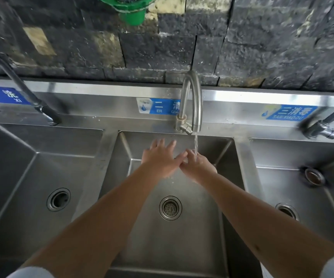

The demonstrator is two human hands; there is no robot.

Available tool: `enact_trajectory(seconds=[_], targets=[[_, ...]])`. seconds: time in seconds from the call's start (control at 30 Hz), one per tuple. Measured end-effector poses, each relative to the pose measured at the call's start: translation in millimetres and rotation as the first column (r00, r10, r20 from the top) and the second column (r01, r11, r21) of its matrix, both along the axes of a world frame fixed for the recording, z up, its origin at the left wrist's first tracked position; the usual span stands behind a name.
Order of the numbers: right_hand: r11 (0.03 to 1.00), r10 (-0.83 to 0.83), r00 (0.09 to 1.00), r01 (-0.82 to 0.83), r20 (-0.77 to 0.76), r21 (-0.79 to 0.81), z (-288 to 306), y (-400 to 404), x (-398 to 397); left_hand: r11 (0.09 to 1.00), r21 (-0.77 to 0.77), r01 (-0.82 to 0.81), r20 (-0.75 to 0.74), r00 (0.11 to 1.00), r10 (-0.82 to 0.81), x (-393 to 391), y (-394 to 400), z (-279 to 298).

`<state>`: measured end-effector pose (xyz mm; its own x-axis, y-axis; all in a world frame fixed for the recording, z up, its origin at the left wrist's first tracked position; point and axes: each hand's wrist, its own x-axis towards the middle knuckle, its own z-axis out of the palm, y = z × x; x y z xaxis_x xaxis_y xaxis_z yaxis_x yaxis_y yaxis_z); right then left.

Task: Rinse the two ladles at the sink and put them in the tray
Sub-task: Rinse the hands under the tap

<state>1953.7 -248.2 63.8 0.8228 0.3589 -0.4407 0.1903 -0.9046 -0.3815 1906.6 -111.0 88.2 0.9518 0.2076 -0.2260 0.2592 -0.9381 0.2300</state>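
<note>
Both my hands reach into the middle basin point(218, 197) of a three-basin steel sink. My left hand point(160, 157) is spread flat with fingers apart and holds nothing. My right hand point(197, 163) is beside it under a thin stream of water point(195, 145) that runs from the curved steel tap point(192, 101). The fingertips of the two hands touch. Neither hand holds anything. No ladle and no tray is in view.
A left basin point(22, 177) and a right basin point(302, 187) flank the middle one, each with a drain. A black hose tap point(26, 93) stands at the left, another tap point(326, 125) at the right. A green plastic thing point(130, 9) hangs on the dark stone wall.
</note>
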Motion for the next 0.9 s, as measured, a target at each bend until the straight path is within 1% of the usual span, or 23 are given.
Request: enact_trajectory(seconds=[0.1,0.2,0.3,0.37,0.4,0.43,0.47,0.5,0.57,0.6,0.7,0.77,0.8,0.9], targets=[[1.000,-0.018,1.000,0.018,0.023,-0.014,-2,13,22,0.999,0.009,0.044,0.020,0.999,-0.044,29,18,0],[0.993,-0.103,0.995,0.101,0.016,0.066,-3,20,48,0.988,0.055,0.144,0.020,0.989,-0.145,59,28,-2],[0.962,-0.238,0.968,0.246,-0.079,0.114,-3,22,76,0.977,0.060,0.206,0.026,0.978,-0.208,89,31,-6],[0.904,-0.317,0.934,0.351,-0.166,0.244,-5,22,90,0.973,0.053,0.225,0.013,0.974,-0.226,106,31,-11],[0.883,-0.316,0.931,0.359,-0.184,0.301,-6,22,94,0.973,0.041,0.226,-0.001,0.974,-0.226,112,30,-14],[0.875,-0.299,0.939,0.341,-0.170,0.343,-9,23,98,0.974,0.027,0.226,-0.016,0.974,-0.225,117,30,-18],[0.887,-0.277,0.951,0.309,-0.141,0.344,-10,24,101,0.974,0.013,0.225,-0.028,0.974,-0.225,120,30,-22],[0.903,-0.255,0.958,0.284,-0.131,0.322,-12,25,103,0.975,-0.002,0.222,-0.032,0.974,-0.222,122,30,-27],[0.949,-0.199,0.974,0.220,-0.110,0.225,-16,30,107,0.977,-0.038,0.212,-0.013,0.977,-0.212,122,31,-33],[0.958,-0.179,0.979,0.196,-0.096,0.208,-17,33,107,0.977,-0.057,0.208,0.002,0.978,-0.208,121,31,-34],[0.960,-0.168,0.985,0.154,0.039,0.234,-24,37,108,0.974,-0.068,0.216,0.046,0.976,-0.213,118,31,-34],[0.970,-0.157,0.979,0.127,0.132,0.209,-28,38,108,0.974,-0.062,0.218,0.059,0.975,-0.215,119,29,-32],[0.976,-0.134,0.980,0.105,0.146,0.193,-29,38,108,0.975,-0.063,0.215,0.055,0.976,-0.211,120,30,-32],[0.986,-0.078,0.989,0.058,0.123,0.156,-29,41,108,0.977,-0.080,0.199,0.032,0.980,-0.197,119,31,-30]])
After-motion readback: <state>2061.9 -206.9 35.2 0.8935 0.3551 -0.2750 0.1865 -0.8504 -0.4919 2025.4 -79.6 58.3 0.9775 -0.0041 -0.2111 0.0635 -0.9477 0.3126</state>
